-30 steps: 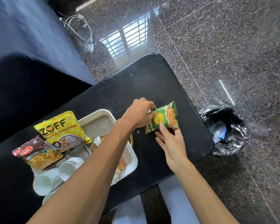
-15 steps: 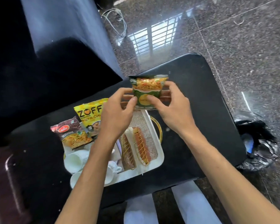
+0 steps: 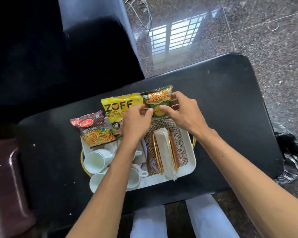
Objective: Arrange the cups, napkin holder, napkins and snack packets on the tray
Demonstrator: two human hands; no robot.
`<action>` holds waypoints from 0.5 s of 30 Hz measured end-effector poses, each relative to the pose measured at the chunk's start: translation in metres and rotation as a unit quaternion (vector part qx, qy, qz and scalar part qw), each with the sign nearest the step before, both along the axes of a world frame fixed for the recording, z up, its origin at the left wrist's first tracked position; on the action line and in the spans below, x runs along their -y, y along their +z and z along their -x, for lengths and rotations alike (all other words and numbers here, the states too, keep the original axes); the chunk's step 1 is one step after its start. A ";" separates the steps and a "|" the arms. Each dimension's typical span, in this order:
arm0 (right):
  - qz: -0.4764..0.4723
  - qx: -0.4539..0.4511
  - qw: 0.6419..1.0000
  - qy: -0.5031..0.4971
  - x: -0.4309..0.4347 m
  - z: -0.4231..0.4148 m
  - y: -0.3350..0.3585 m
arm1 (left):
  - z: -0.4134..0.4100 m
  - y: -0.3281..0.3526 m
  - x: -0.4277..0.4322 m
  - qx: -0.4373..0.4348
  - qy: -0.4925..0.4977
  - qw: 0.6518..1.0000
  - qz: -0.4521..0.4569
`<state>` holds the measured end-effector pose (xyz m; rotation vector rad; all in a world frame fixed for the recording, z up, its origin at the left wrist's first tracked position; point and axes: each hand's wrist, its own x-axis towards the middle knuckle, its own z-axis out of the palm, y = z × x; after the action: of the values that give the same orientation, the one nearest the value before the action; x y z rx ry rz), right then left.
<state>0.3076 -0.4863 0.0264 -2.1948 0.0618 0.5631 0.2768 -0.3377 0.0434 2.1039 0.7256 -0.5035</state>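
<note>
Black table (image 3: 222,109) carries a white tray (image 3: 187,166). Both hands, left hand (image 3: 136,124) and right hand (image 3: 184,114), pinch the green packet (image 3: 159,102) upright at the tray's far edge beside the yellow packet (image 3: 118,107). Released unsupported, it could topple off the tray's far edge or nudge its neighbour.

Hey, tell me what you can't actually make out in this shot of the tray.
All in the head view:
- Green packet: lower print and edges covered by the left hand and right hand.
- Yellow packet: right part hidden behind the left hand.
- Cups: exact count unclear, the left forearm crosses them.
- Tray: far rim hidden by the packets.
</note>
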 end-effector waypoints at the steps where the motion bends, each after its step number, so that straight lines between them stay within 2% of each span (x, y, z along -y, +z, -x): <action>1: 0.005 -0.001 1.000 0.001 -0.001 0.001 -0.002 | 0.001 0.000 0.000 -0.004 -0.009 1.000 -0.003; 9: 0.018 0.017 0.999 -0.021 -0.011 0.004 -0.012 | 0.000 -0.003 -0.001 -0.019 -0.009 1.000 -0.004; 15: 0.013 0.014 0.999 -0.038 -0.011 0.007 -0.015 | 0.005 0.001 -0.002 0.017 -0.013 1.000 -0.017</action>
<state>0.3005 -0.4752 0.0116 -2.2146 0.1387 0.4917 0.2713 -0.3355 0.0443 2.1512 0.6923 -0.4708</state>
